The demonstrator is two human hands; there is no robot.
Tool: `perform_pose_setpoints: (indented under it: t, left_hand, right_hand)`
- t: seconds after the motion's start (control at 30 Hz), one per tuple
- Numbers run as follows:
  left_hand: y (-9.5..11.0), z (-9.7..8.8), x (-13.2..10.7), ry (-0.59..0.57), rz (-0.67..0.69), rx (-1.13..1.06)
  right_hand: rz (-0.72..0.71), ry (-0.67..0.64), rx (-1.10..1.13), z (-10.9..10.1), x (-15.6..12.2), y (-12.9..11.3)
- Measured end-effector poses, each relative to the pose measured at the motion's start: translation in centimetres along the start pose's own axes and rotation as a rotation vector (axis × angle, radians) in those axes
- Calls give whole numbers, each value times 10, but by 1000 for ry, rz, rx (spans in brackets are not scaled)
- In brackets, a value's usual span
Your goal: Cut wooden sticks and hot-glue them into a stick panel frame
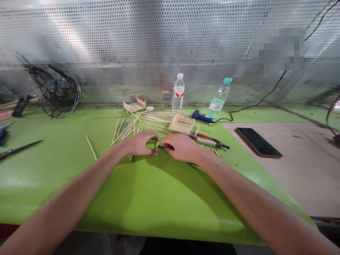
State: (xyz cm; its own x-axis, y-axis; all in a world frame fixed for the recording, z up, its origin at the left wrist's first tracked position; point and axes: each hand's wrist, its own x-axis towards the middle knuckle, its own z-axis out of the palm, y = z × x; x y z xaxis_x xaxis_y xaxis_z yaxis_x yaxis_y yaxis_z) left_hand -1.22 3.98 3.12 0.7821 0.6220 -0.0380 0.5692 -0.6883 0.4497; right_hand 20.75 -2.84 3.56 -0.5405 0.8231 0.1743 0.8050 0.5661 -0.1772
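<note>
My left hand is closed in a pinch, with a short wooden stick standing between its thumb and forefinger. Close by on the right, my right hand is wrapped round a small dark tool with a thin tip aimed at that stick. It looks like a craft knife, though the fingers cover most of it. Loose wooden sticks lie scattered behind and under my left hand. Just beyond my right hand sits a small box-like frame built of sticks.
Behind the sticks are another stick piece, a clear bottle, a tilted green-capped bottle and a blue glue gun with a cord. A phone lies right, scissors left, beside a wire coil.
</note>
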Motion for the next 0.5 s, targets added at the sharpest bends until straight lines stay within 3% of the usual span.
perform_pose_setpoints:
  t: [0.5]
  left_hand:
    - [-1,-1,0,0,-29,-39]
  right_hand:
    - [3,-44,-15,2,2,-3]
